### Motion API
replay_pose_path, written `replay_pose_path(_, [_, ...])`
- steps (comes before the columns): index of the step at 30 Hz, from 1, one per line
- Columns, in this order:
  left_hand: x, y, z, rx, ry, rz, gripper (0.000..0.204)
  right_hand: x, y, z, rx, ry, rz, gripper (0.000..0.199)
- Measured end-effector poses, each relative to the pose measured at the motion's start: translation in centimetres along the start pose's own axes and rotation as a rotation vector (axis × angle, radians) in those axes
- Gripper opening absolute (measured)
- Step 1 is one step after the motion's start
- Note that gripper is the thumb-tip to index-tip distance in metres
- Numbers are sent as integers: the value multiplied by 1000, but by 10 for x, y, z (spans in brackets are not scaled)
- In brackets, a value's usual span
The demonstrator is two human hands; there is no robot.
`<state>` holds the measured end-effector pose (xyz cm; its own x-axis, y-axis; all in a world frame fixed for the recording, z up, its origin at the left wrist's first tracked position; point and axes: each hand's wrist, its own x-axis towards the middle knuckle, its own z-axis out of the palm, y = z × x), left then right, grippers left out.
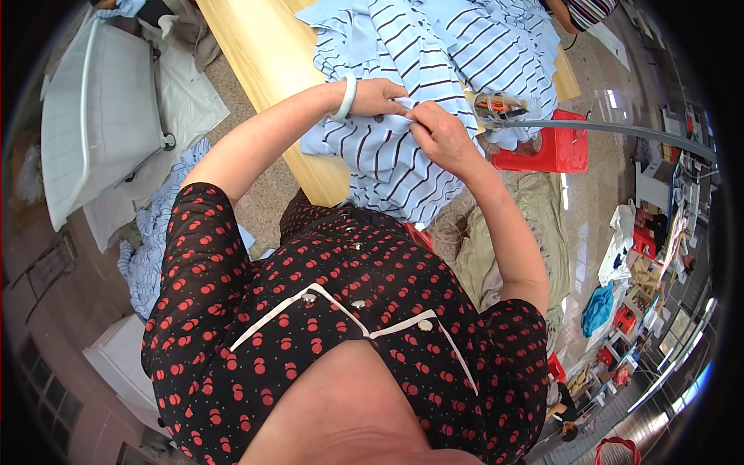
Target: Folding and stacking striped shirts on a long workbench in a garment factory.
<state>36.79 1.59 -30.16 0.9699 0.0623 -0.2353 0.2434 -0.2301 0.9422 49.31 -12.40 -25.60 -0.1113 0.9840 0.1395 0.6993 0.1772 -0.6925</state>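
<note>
A light blue garment with dark stripes lies over the table's near end and hangs down toward my lap. My left hand, with a pale bangle on the wrist, pinches a fold of its cloth. Close beside it, my right hand has its fingers closed on the same fold. A small dark round spot, perhaps a button, shows just below the left fingers. Whatever lies between the fingertips is hidden apart from the cloth.
More striped garments are heaped on the wooden table. A clear container of small tools sits at their right, near a red plastic stool. At left stands a white wheeled bin; striped cloth lies on the floor.
</note>
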Motion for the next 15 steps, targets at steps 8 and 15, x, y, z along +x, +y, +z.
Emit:
replay_pose_path(8, [4, -14, -4, 93, -122, 32, 24, 3, 0, 3, 39, -34, -11, 10])
replay_pose_path(15, [6, -25, 15, 180, 143, 162, 22, -1, 12, 7, 3, 43, -31, 13])
